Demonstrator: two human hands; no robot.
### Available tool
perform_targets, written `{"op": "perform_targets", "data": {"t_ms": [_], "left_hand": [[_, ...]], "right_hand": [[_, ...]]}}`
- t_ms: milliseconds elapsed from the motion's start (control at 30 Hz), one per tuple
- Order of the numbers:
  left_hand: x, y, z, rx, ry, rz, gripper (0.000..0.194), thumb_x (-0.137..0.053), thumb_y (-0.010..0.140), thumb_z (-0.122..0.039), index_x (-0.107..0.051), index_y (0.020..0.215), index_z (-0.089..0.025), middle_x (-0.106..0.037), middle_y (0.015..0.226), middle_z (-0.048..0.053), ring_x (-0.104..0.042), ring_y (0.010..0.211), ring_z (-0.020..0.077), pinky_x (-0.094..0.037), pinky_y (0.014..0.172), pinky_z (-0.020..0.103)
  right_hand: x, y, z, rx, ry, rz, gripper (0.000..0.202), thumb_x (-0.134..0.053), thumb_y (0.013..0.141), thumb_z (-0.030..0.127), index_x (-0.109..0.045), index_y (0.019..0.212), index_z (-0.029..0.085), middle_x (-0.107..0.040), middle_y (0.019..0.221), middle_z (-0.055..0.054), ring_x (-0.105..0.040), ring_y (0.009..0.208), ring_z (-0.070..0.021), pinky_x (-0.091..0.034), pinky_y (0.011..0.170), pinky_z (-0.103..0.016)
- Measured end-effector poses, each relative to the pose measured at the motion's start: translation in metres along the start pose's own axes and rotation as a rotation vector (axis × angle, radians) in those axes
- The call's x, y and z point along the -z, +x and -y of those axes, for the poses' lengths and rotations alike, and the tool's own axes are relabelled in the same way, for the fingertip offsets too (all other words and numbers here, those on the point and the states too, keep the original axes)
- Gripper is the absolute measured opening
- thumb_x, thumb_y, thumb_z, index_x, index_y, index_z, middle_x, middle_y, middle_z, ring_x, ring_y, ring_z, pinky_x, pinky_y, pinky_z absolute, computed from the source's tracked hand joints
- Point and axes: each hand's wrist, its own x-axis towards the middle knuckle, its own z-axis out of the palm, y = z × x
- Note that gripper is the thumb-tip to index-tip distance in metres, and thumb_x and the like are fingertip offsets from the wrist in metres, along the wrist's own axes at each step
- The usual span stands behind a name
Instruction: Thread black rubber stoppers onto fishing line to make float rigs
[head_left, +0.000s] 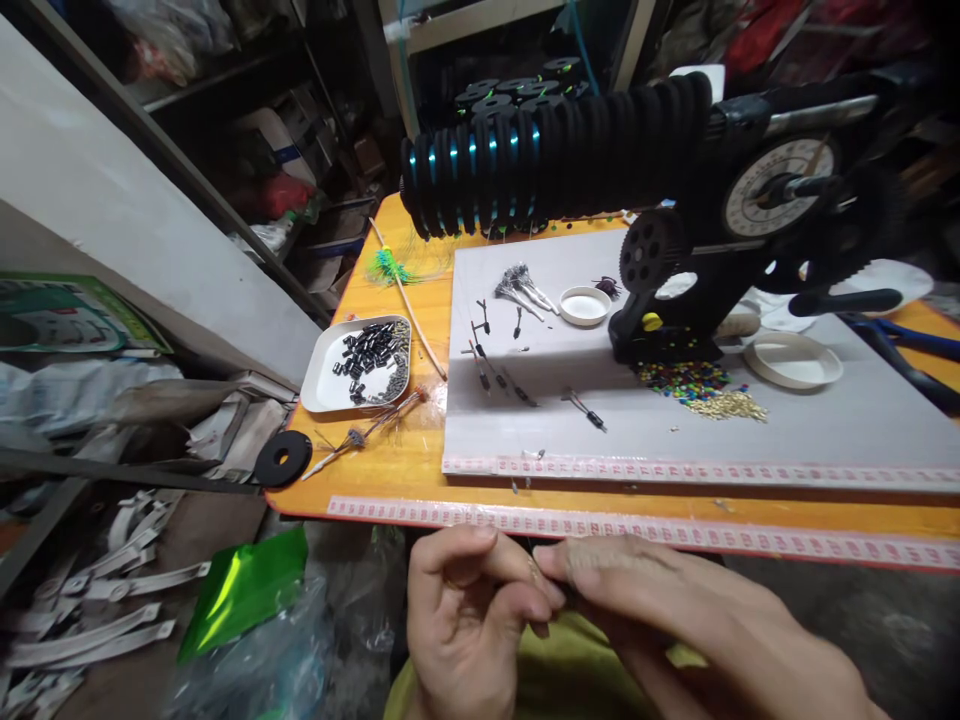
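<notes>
My left hand and my right hand meet in front of the table's near edge, fingertips almost touching. The left thumb and forefinger are pinched together, and a tiny gold-coloured piece shows at them. My right fingers are pressed together beside it; what they hold, if anything, is hidden. Beyond the hands, small black parts with wires lie on the white board. Gold pieces and multicoloured beads are heaped at the base of a black machine.
A white tray of black and grey parts stands at the left, near a black disc. A black coiled roller overhangs the board. Shallow white dishes and blue-handled pliers lie right. Tape measures line the front.
</notes>
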Motion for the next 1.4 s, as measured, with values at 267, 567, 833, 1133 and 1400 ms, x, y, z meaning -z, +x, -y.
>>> {"op": "perform_targets", "data": {"t_ms": [267,567,833,1133,1400], "left_hand": [[0.006,0.001,0.004,-0.096,0.038,0.093,0.028,-0.068,0.090,-0.019,-0.060,0.116,-0.027,-0.074,0.074,-0.002,-0.067,0.066,0.0111,-0.058,0.065,0.022],[0.022,0.003,0.010,-0.173,0.214,0.246,0.035,-0.068,0.090,-0.017,-0.057,0.123,-0.021,-0.070,0.085,0.004,-0.067,0.073,0.0156,-0.058,0.069,0.028],[0.028,0.034,-0.005,-0.277,0.563,0.426,0.007,-0.064,0.090,-0.009,-0.066,0.093,-0.016,-0.069,0.100,0.008,-0.068,0.100,0.0183,-0.058,0.089,0.029],[0.037,0.041,-0.002,-0.300,0.659,0.377,0.024,-0.062,0.087,0.002,-0.069,0.100,-0.017,-0.054,0.109,0.006,-0.063,0.104,0.0143,-0.055,0.092,0.025],[0.031,0.034,-0.005,-0.044,0.368,0.305,0.030,-0.069,0.083,0.001,-0.068,0.102,-0.022,-0.071,0.089,0.000,-0.069,0.083,0.0132,-0.058,0.077,0.023]], "right_hand": [[0.010,0.031,0.007,-0.358,0.303,0.056,0.018,-0.061,0.093,0.015,-0.067,0.100,0.029,-0.070,0.091,0.002,-0.068,0.086,-0.0107,-0.055,0.074,-0.017],[0.011,0.034,0.008,-0.267,0.251,0.103,0.021,-0.053,0.091,0.004,-0.062,0.091,0.022,-0.061,0.086,0.000,-0.061,0.082,-0.0091,-0.050,0.072,-0.016],[0.009,0.018,0.000,-0.188,0.376,0.053,0.013,-0.057,0.092,0.013,-0.055,0.086,0.024,-0.059,0.083,0.001,-0.060,0.081,-0.0124,-0.053,0.075,-0.019],[0.005,0.027,-0.001,-0.398,0.530,0.022,0.017,-0.051,0.099,0.018,-0.058,0.087,0.028,-0.060,0.082,0.003,-0.059,0.081,-0.0106,-0.050,0.075,-0.020],[-0.009,0.040,-0.006,-0.786,0.775,-0.053,0.013,-0.067,0.092,0.034,-0.056,0.093,0.027,-0.057,0.079,0.006,-0.057,0.071,-0.0070,-0.047,0.060,-0.013]]}}
